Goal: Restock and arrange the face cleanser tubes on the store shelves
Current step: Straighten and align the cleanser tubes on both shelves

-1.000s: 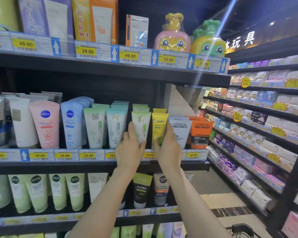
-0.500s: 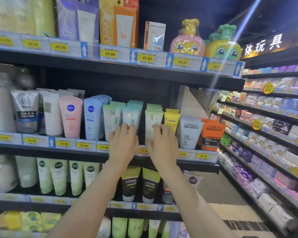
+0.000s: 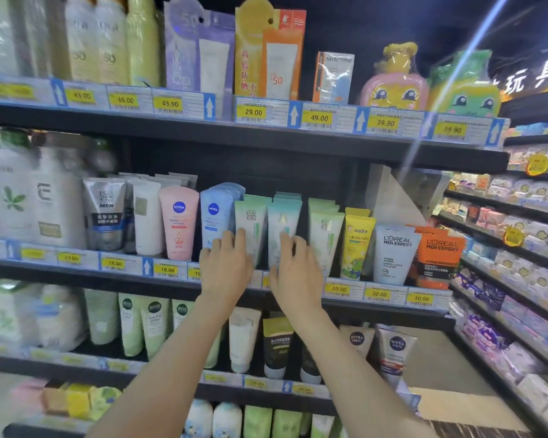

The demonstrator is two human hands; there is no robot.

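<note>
So both hands are up at the middle shelf [image 3: 76, 269], working the row of pale green and teal cleanser tubes. Left hand [image 3: 227, 267] has its fingers laid fairly straight against the front of the green tube [image 3: 251, 226], pressing rather than gripping as far as I can tell. Right hand [image 3: 293, 273] is on the teal tube [image 3: 282, 229] right beside it, fingers bent a bit over the lower front, but whether anything is really wrapped around it I can't tell, the palm side is hidden. Both tubes stand upright on their caps, long axis vertical, flat crimped ends pointing up, labels facing out to the aisle, and more of the same are lined up behind them. Biggest risk I'd guess: these things are top-heavy on small caps and packed close, so a push too high or a bit sideways could tip one into the blue Nivea tube [image 3: 214, 216] on the left or the next green tube [image 3: 325, 238] on the right and domino the row. Pushing back too hard could also knock over the ones behind, or twist a label off-front.
</note>
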